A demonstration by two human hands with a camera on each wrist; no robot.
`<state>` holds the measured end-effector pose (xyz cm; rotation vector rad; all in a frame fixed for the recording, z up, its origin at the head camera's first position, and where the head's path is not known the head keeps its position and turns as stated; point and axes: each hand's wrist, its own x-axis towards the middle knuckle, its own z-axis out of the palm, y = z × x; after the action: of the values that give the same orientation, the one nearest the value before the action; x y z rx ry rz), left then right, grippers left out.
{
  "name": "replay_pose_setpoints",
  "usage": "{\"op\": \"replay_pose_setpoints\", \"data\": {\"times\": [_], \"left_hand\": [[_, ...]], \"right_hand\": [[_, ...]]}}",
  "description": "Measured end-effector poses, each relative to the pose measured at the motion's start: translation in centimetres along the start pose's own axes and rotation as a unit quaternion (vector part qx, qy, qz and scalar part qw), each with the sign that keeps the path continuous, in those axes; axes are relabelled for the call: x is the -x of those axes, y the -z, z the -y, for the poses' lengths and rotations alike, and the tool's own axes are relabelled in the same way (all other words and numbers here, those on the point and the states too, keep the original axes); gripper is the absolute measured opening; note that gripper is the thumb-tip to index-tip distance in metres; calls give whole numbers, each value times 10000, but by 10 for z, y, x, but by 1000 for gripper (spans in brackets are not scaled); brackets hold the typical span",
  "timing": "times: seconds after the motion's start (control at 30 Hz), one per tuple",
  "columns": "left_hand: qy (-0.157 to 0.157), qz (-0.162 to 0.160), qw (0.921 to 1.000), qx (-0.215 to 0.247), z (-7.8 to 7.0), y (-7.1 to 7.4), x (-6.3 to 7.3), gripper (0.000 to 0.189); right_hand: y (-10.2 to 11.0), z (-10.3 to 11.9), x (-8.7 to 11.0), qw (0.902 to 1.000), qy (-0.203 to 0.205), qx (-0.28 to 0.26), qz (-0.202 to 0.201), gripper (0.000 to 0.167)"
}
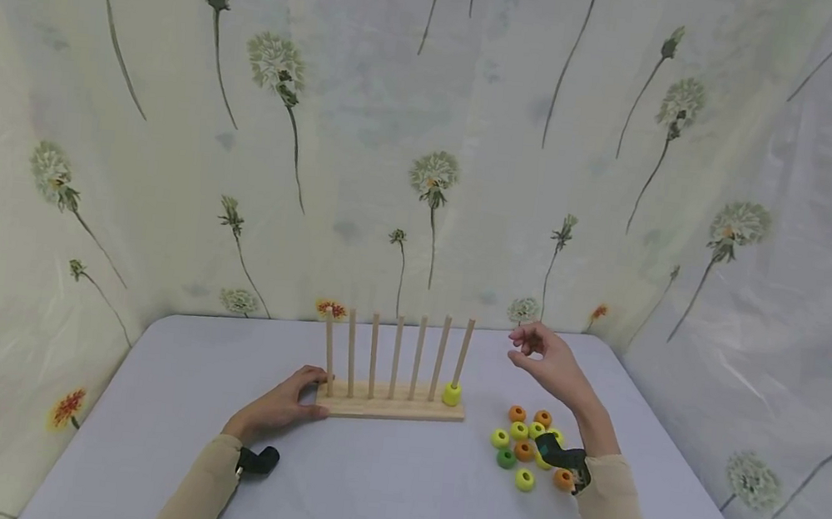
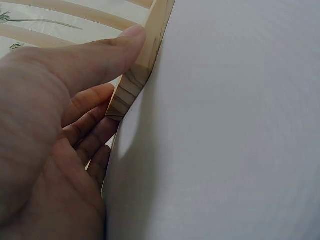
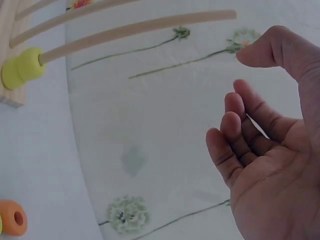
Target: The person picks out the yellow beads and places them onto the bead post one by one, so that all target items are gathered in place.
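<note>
A wooden peg rack (image 1: 394, 410) with a row of several upright pegs stands on the table. My left hand (image 1: 285, 402) grips its left end, thumb on the front edge and fingers behind, as the left wrist view also shows. Two yellow beads (image 3: 23, 68) sit stacked at the foot of the rightmost peg (image 3: 140, 31). My right hand (image 1: 548, 359) is raised to the right of that peg, with nothing in it. Its fingers (image 3: 250, 107) are loosely bent, with the thumb apart from them.
On the white table (image 1: 364, 488), loose beads lie right of the rack: several yellow ones (image 1: 525, 480), several orange ones (image 1: 517, 414) and a green one (image 1: 506, 459). My right forearm passes over part of this group. A flower-patterned curtain (image 1: 365, 163) hangs behind the table and along its sides.
</note>
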<state>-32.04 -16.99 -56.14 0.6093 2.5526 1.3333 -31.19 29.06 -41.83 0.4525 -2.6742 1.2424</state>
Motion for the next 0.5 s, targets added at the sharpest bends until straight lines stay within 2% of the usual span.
{"op": "replay_pose_setpoints", "data": {"times": [0.5], "left_hand": [[53, 40, 10000, -70, 0, 0, 0, 71]], "right_hand": [[12, -46, 39, 9993, -238, 199, 231, 26]]}}
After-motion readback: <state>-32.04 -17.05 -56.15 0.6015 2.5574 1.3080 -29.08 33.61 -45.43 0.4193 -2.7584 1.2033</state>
